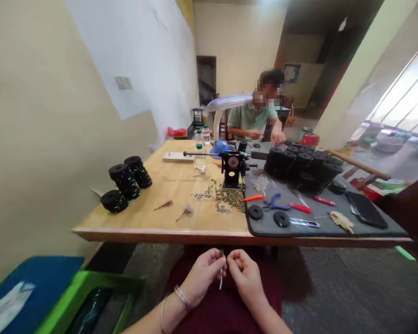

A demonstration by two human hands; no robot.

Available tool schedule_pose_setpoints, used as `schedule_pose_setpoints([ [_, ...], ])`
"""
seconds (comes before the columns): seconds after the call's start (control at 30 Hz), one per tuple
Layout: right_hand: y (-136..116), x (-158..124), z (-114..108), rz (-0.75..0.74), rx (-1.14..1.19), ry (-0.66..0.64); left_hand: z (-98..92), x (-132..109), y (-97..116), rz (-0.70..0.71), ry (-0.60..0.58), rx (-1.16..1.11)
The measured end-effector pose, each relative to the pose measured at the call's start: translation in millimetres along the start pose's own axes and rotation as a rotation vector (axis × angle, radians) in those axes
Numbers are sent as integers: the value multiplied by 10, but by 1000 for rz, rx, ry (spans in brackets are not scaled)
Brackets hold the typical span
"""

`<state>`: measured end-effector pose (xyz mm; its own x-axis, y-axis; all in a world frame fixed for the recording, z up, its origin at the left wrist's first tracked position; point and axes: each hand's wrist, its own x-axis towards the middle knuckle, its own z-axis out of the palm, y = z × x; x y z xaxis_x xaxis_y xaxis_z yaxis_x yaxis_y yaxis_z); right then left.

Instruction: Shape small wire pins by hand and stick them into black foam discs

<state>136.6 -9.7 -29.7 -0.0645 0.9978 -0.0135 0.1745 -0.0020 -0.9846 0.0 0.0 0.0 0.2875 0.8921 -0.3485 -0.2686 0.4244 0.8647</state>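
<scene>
Both hands are close together over my lap, just in front of the table edge. My left hand (pixel 209 266) pinches a thin piece with a dark top; its pale, narrow end (pixel 220 281) hangs below the fingers. My right hand (pixel 243 271) is closed in a pinch right beside it, and whatever its fingertips hold is too small to make out. On the table ahead lie two small tufted pieces with thin stems, one brownish (pixel 164 205) and one pale (pixel 185 212). Many small metallic bits (pixel 230 197) are heaped near a black hand-cranked winder (pixel 231 167).
Black spools (pixel 125 181) are stacked at left, more (pixel 299 162) on the grey mat (pixel 264 227). Blue pliers (pixel 277 202), a red-handled tool (pixel 300 208) and a box-cutter (pixel 304 223) lie there. A person (pixel 252 118) sits opposite. A green stool (pixel 73 297) stands lower left.
</scene>
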Motion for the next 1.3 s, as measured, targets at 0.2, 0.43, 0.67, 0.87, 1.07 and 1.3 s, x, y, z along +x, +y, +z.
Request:
schedule_pose_setpoints([
  [0.2,-5,-16,14,-2,69,12,13,-33,10,-15,-5,-28],
  [0.43,-2,-49,-60,-2,97,14,-24,-20,-4,58,48,32],
  [0.67,80,-4,-48,29,-6,54,-70,-8,-7,34,87,-34],
  [0.87,79,1,-45,-1,-83,101,-81,-6,9,0,81,-69],
  [1.07,29,-21,-50,-9,-84,119,-90,-2,0,-31,80,-80],
  [1.3,-69,-52,-37,-54,-178,116,-86,25,-19,-2,109,-26],
])
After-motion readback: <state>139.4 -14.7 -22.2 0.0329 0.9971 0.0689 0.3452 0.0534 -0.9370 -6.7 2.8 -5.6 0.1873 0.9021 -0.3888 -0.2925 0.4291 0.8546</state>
